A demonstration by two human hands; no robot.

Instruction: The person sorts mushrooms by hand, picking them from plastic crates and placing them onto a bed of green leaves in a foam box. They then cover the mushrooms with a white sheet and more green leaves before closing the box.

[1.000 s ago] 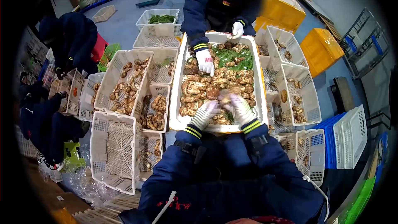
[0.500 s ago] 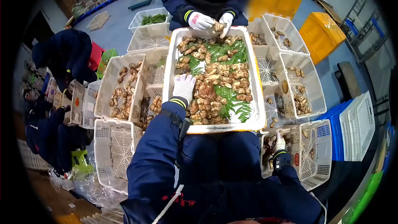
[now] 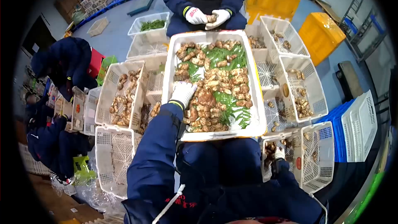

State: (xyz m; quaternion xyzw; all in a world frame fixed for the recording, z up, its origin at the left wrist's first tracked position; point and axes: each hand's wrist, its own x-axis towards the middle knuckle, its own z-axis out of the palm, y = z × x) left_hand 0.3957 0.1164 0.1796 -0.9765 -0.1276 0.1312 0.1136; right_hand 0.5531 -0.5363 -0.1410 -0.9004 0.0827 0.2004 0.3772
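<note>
My left hand (image 3: 182,93), in a white glove, lies over the left part of a white foam box (image 3: 262,118). Its outstretched fingers rest against the brown knobbly mushrooms (image 3: 206,98), which sit in packed rows on green fern leaves (image 3: 226,98). Down to the right, my right hand (image 3: 280,153), also gloved, reaches into a white plastic crate (image 3: 265,174) beside a pile of dark mushrooms (image 3: 270,148). Its fingertips are at the pile, and I cannot tell whether they grip one.
Opposite me, a co-worker's gloved hands (image 3: 207,18) hold a mushroom beyond the box. White crates with mushrooms flank both sides, one crate (image 3: 120,95) at left. Blue and white crates (image 3: 348,128) are stacked at right, near yellow boxes (image 3: 321,37). Other people work at far left.
My left hand has shifted slightly down along the box's left side. My right hand has moved lower in its crate. The co-worker's hands have drawn back from over the box with a mushroom.
</note>
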